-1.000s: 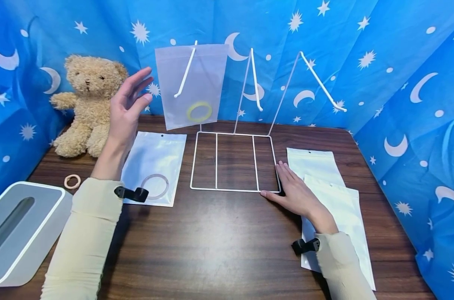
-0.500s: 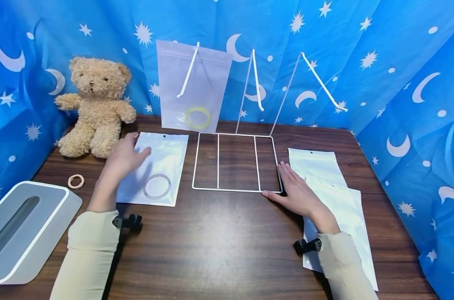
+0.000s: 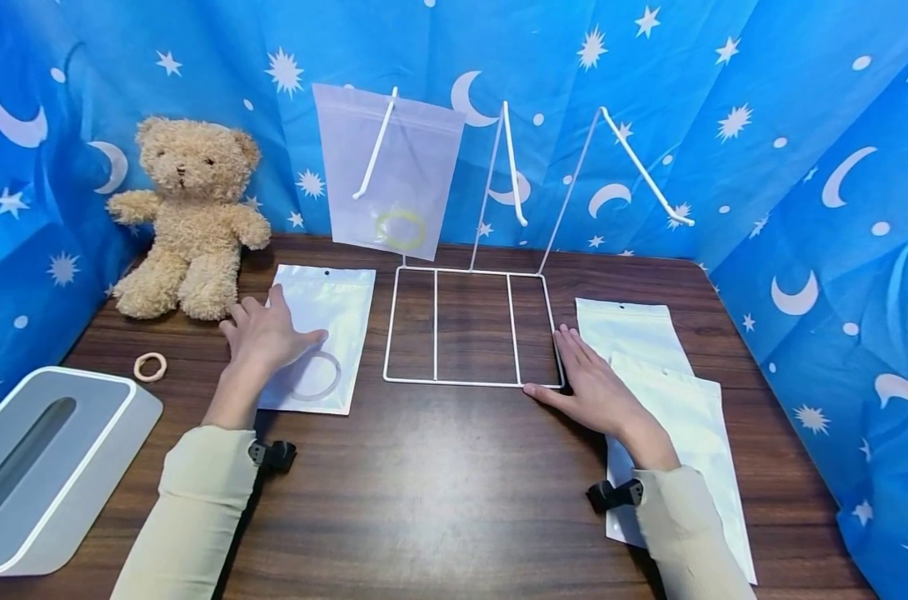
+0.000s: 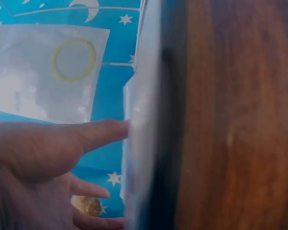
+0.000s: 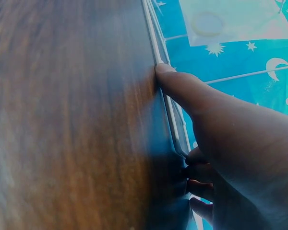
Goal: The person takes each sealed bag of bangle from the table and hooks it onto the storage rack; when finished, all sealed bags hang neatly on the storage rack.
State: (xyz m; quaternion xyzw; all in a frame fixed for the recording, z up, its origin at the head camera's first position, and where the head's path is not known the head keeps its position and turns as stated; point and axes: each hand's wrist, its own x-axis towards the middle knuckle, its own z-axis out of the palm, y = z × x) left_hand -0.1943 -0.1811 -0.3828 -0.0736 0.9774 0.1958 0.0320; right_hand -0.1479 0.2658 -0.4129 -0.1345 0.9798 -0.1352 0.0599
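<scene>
Over the left part of a flat white zip pouch (image 3: pixel 337 304) hovers or rests my left hand (image 3: pixel 265 337), fingers spread; contact is hard to tell. A pale ring (image 3: pixel 337 383) shows through that pouch's clear front, partly behind the thumb. My right hand (image 3: pixel 596 383) lies with straight fingers along the right side of a white wire display rack (image 3: pixel 454 382), its thumb touching the front bar near the corner. From the rack's left prong hangs another pouch (image 3: pixel 424 167), with a yellow ring (image 4: pixel 54 57) inside.
Two overlapping white pouches (image 3: pixel 675 433) lie under and beside the right forearm. At left are a teddy bear (image 3: pixel 192 217), a small beige ring (image 3: pixel 137 372) and a grey-white tissue box (image 3: pixel 102 467). The rack's middle prong (image 3: pixel 514 167) and right prong (image 3: pixel 649 171) slope forward.
My left hand has come down from beside the hanging pouch to the pouch on the table. The hanging pouch has swung slightly. The right hand stays at the rack.
</scene>
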